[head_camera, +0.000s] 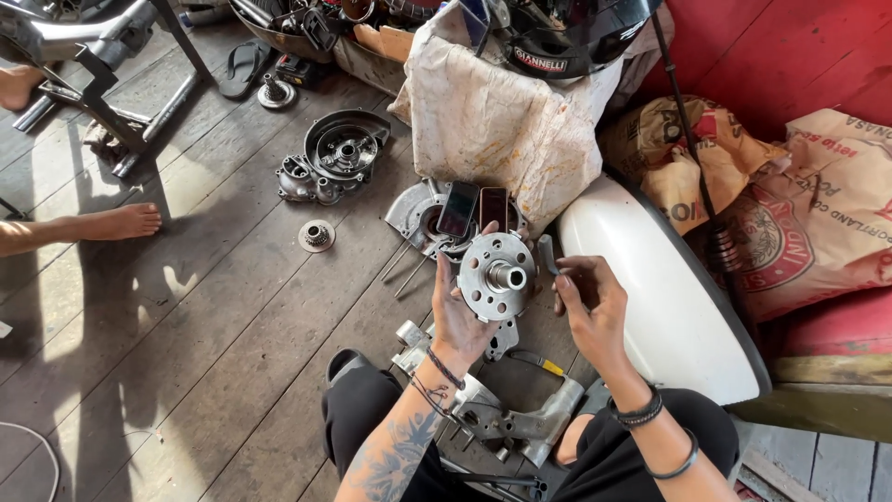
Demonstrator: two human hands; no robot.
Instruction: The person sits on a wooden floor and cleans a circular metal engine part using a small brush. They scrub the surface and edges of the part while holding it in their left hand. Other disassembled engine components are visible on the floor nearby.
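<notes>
Setting: a bare wooden plank floor in a workshop corner, red wall behind, sun patches across the boards. The person sat on the floor, legs in dark trousers, with parts spread within arm's reach.

Far left: a metal stand and another person's bare foot resting on the boards, well apart from the work. Next over, an engine cover lay open side up, with a small gear just below it on the planks; both looked set aside face-up, probably so nothing rolled away.

Centre: the left hand gripped a round metal hub from below and behind, fingers wrapped on its rim, holding the drilled face and centre shaft tilted up toward the camera, seemingly for inspection. Behind it, two phones leaned on another cover beside a cloth-draped bundle. Below the hub, an engine case lay between the knees.

Right of centre: the right hand was loosely curled, fingertips pinching a small dark piece just beside the hub; what it was, could not tell. Further right, a white tank and printed sacks leaned against the wall.
</notes>
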